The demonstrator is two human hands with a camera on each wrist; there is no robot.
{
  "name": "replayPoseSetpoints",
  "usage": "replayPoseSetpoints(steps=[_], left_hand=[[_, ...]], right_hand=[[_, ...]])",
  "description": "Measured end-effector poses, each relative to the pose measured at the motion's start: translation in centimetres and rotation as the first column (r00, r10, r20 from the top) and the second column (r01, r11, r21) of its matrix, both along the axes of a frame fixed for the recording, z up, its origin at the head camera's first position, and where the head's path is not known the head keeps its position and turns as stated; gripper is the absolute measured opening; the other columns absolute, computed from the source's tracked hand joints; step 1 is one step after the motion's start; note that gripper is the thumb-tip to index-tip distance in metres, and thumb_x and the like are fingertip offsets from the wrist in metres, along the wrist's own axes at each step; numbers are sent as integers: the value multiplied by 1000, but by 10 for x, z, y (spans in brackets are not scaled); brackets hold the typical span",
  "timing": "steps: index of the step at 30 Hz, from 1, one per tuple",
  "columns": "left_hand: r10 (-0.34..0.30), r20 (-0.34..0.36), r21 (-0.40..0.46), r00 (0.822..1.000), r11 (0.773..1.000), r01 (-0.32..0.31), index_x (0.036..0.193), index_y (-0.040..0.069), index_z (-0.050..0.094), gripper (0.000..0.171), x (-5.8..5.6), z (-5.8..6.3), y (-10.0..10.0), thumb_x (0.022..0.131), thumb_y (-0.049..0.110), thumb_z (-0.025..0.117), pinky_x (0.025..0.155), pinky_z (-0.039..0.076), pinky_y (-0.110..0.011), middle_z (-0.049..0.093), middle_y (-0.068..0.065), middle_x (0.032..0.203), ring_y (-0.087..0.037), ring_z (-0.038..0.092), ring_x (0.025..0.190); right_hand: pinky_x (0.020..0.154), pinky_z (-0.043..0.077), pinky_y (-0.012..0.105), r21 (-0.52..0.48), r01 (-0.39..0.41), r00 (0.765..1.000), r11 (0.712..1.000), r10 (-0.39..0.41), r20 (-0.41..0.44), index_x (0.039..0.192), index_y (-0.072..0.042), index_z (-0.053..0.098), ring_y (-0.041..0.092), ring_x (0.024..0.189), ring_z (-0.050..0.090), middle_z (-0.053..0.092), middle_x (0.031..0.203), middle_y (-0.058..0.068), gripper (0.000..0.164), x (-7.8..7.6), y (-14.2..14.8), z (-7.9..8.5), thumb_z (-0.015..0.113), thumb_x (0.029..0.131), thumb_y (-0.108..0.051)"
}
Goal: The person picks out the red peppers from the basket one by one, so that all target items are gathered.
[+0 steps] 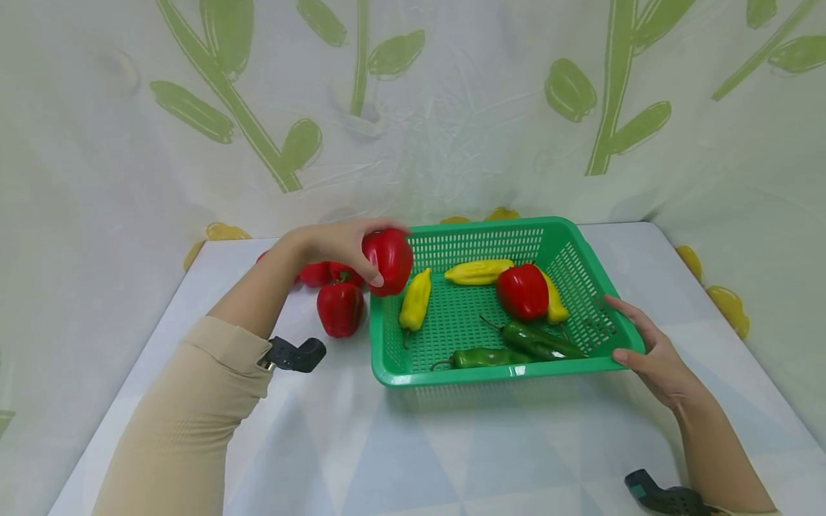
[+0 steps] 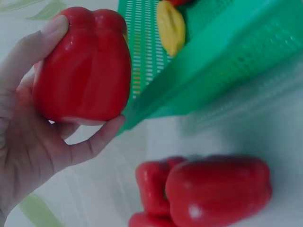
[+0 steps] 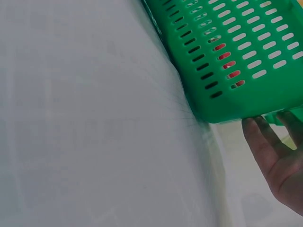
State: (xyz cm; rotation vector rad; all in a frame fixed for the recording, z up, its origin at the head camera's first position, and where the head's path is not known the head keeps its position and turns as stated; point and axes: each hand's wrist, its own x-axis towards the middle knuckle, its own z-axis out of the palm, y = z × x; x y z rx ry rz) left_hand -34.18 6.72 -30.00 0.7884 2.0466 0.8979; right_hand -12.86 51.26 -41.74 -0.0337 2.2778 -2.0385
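Observation:
My left hand (image 1: 342,247) grips a red bell pepper (image 1: 390,259), thumb and fingers wrapped about its sides. It is held at the left rim of a green plastic basket (image 1: 381,358), above the table. My right hand (image 1: 658,362) holds the basket's right front corner, its thumb on the front rim and fingers along the right rim. Inside the basket lie another red bell pepper (image 1: 523,292), yellow peppers (image 1: 416,299) and long green peppers (image 1: 538,340). Left of the basket, a red bell pepper (image 1: 340,309) stands near several others, partly hidden behind my left arm.
The basket stands on a white table (image 1: 323,444) with a pale blue triangle pattern. Behind the table hangs a pale curtain (image 1: 452,129) printed with green stems and leaves. Dark wrist devices (image 1: 297,355) are strapped to both forearms.

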Motion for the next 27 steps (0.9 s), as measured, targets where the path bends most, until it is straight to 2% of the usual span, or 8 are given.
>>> replayPoseSetpoints(steps=[5, 9, 16, 19, 24, 27], left_hand=[[5, -26, -28, 1000, 1000, -6, 141, 26, 34, 94, 5, 3, -14, 63, 15, 84, 83, 54, -42, 42, -7, 136, -30, 40, 125], [7, -57, -40, 998, 999, -9, 140, 26, 36, 95, 11, 0, -23, 60, 18, 86, 81, 55, -41, 43, -6, 135, -31, 40, 124], [52, 23, -68, 998, 996, -51, 140, 30, 34, 101, 21, -13, -41, 56, 17, 88, 81, 55, -44, 43, -6, 135, -32, 39, 126], [75, 23, -73, 997, 995, -73, 140, 29, 34, 99, 25, -16, -51, 57, 17, 88, 81, 55, -44, 41, -9, 136, -34, 37, 127], [76, -51, -82, 996, 993, -80, 138, 30, 36, 99, 32, -19, -67, 55, 21, 89, 79, 56, -41, 40, -10, 137, -35, 36, 127], [81, -69, -71, 994, 994, -86, 138, 27, 36, 99, 37, -20, -74, 55, 22, 89, 78, 56, -40, 40, -11, 136, -37, 36, 126]], right_hand=[[84, 46, 13, 7, 6, 1000, 1000, -6, 12, 148, -30, 29, 4, 113, 43, 14, 148, 3, 68, 0, 0, -1, 60, 90, -13], [83, 45, 12, 25, 9, 1000, 1000, -9, 8, 148, -30, 29, 5, 113, 39, 14, 148, 3, 69, 0, 1, -2, 60, 90, -12], [83, 46, 12, 29, 9, 1000, 1000, -9, 8, 148, -30, 29, 5, 113, 40, 13, 149, 4, 68, 0, 3, -4, 60, 90, -12], [83, 45, 12, 29, 9, 1000, 1000, -9, 9, 148, -30, 29, 4, 114, 40, 12, 149, 5, 68, 0, 2, -4, 60, 90, -13], [83, 45, 12, 50, 14, 1000, 999, -14, 6, 148, -30, 29, 5, 112, 40, 13, 148, 5, 68, -1, 1, -3, 61, 90, -14], [83, 45, 12, 53, 8, 1000, 999, -8, -2, 148, -30, 29, 6, 112, 39, 14, 148, 4, 68, -1, 3, -2, 60, 90, -14]])
